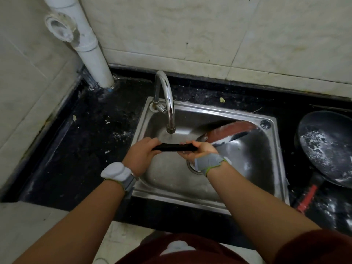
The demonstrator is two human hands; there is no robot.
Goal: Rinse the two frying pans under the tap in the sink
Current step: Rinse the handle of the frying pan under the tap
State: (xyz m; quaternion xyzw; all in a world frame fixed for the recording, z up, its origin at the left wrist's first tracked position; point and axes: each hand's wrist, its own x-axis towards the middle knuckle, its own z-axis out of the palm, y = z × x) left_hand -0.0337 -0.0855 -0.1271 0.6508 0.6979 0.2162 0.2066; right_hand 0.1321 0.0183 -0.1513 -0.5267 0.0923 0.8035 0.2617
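A frying pan with a red outside (228, 133) was held above the basin of a steel sink (209, 109), tipped up on its edge so its red underside faced the viewer. Its long axis ran across the sink from left to right: the black handle (175, 147) pointed toward the sink's left edge, and the pan body rose toward the far right corner. The left hand (142, 155) was wrapped around the free end of the handle. The right hand (200, 151) clasped the handle where it joined the pan. A thin stream of water (171, 137) fell from a curved chrome tap (167, 103) at the sink's far left corner, landing on the handle between the two hands. The drain (192, 166) showed partly beneath the right wrist.

A second, dark frying pan (327, 147) lay flat on the counter just beside the sink's right edge, its inside smeared with white residue. Its red and black handle (307, 197) pointed toward the counter's near edge.

The sink was set into a black countertop (85, 140) flecked with white specks and crumbs. Pale, stained tiles (190, 35) covered the walls behind and to the left. A white drainpipe (91, 54) ran down to the counter's far left corner. A white band (114, 171) sat on the left wrist, a grey one (209, 161) on the right.
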